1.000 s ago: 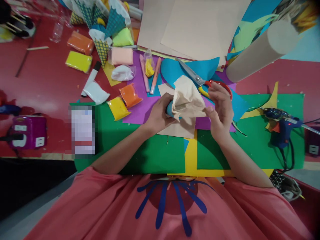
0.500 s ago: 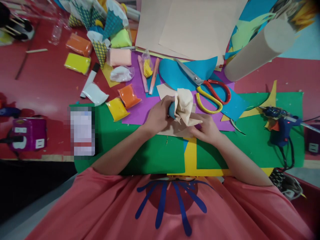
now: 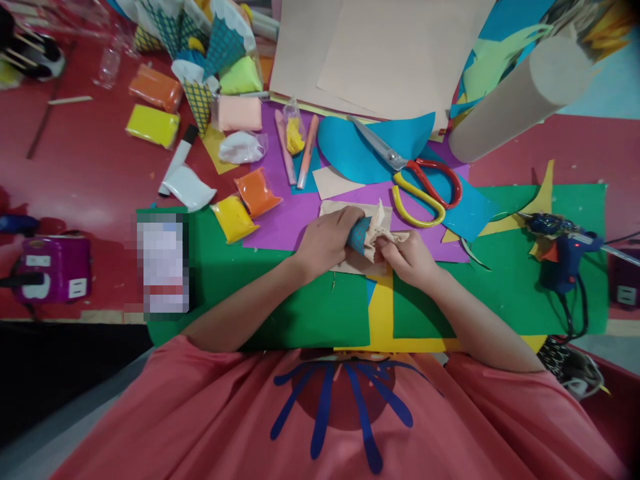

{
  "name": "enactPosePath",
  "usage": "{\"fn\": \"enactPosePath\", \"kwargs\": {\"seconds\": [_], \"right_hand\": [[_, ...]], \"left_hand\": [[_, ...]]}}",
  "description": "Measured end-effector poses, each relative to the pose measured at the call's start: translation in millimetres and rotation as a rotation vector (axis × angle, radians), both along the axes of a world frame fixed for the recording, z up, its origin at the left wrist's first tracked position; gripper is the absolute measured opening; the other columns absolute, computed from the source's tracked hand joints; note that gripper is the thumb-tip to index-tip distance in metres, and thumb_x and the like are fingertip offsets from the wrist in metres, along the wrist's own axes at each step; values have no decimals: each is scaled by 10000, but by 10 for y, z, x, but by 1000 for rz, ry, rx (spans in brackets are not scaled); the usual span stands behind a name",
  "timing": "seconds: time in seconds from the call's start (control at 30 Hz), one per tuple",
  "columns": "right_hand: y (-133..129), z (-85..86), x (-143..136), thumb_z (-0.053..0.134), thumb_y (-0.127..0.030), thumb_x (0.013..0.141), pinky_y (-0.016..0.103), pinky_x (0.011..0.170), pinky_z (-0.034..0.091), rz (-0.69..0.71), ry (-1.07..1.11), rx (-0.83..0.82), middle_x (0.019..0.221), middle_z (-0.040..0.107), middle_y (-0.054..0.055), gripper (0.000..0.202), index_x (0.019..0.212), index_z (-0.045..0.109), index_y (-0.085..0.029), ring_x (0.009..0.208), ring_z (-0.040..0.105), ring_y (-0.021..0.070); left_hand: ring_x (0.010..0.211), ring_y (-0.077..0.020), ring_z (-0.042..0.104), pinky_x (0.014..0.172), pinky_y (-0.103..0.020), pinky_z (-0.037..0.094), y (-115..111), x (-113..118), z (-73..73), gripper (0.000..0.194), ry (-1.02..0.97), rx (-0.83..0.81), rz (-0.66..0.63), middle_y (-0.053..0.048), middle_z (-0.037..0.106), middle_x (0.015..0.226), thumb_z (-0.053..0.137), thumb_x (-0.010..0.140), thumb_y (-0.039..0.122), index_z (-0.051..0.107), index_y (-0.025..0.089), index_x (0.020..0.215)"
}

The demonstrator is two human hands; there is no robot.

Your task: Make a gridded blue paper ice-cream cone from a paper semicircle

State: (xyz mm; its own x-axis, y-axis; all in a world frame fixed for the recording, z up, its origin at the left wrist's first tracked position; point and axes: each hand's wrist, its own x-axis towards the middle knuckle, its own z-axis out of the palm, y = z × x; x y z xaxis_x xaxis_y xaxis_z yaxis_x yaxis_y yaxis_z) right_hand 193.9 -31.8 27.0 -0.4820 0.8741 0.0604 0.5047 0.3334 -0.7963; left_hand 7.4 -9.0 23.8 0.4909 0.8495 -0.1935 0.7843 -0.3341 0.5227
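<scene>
My left hand point(image 3: 330, 241) is wrapped round a small blue patterned cone point(image 3: 359, 236), which lies tilted with its wide end to the right. Crumpled cream paper point(image 3: 376, 230) sticks out of that end. The fingers of my right hand point(image 3: 411, 257) pinch the paper's twisted right edge. Beneath both hands is a beige sheet point(image 3: 330, 208) on purple and green sheets. Scissors point(image 3: 393, 159) with red and yellow handles lie just above, on blue paper.
Bagged clay, such as an orange pack point(image 3: 258, 193), lies left of the hands, near a phone point(image 3: 165, 263). A blue glue gun point(image 3: 565, 260) stands at the right, below a thick beige roll point(image 3: 520, 100). Finished-looking cones point(image 3: 227, 40) are at the upper left.
The cone has turned, so more of its blue side shows. The cream paper is now gathered narrower between my hands, and my left hand has shifted slightly right.
</scene>
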Motion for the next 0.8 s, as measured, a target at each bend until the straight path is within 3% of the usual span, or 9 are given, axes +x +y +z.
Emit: {"fn": "enactPosePath", "kwargs": {"seconds": [0.07, 0.2, 0.33, 0.43, 0.63, 0.73, 0.8], "right_hand": [[-11, -6, -15, 390, -289, 933, 225, 465, 299, -102, 63, 27, 487, 514, -4, 405, 579, 542, -164, 444, 450, 79], [-5, -10, -28, 587, -141, 805, 196, 450, 337, -326, 208, 272, 613, 591, -40, 56, 809, 610, -192, 478, 475, 69], [21, -36, -8, 593, -85, 808, 250, 596, 463, -233, 190, 577, 783, 640, 12, 176, 915, 603, -224, 702, 606, 135], [26, -65, -7, 557, -70, 833, 251, 575, 435, -133, 113, 713, 798, 615, 29, 153, 873, 594, -213, 707, 580, 134], [10, -27, -23, 469, -206, 884, 271, 520, 371, -28, -77, 580, 774, 557, 63, 217, 714, 596, -161, 640, 508, 141], [-1, 11, -15, 381, -306, 935, 275, 514, 362, 16, -7, 457, 736, 503, 50, 339, 709, 591, -164, 610, 474, 140], [-6, 22, -2, 388, -323, 950, 279, 540, 401, -12, 97, 424, 748, 514, 47, 305, 795, 599, -167, 640, 498, 147]], "left_hand": [[1055, -289, 643, 830, -358, 502, 3, 5, -12, 395, -1, -6, 8, -88, 666, 1115, 578, 746, 98, 516, 198, 1123], [1044, -293, 649, 795, -353, 506, 28, -2, -8, 423, 2, -21, 52, -93, 663, 1112, 596, 763, 129, 495, 190, 1169], [1013, -289, 654, 767, -344, 506, 30, -17, 34, 457, -2, -46, 97, -96, 659, 1102, 635, 750, 115, 484, 174, 1178], [992, -257, 653, 761, -316, 503, 16, -28, 34, 477, -21, -59, 103, -68, 658, 1095, 620, 732, 65, 479, 189, 1171], [1013, -244, 651, 778, -296, 495, 3, -15, -4, 395, -79, -75, 35, -61, 674, 1116, 597, 748, 109, 508, 206, 1120], [1024, -265, 652, 782, -312, 489, 7, -14, 3, 409, -77, -80, 35, -61, 675, 1122, 610, 720, 89, 518, 209, 1099], [1017, -264, 652, 775, -315, 484, 16, -27, -4, 435, -86, -72, 69, -54, 672, 1126, 608, 718, 85, 509, 216, 1121]]}}
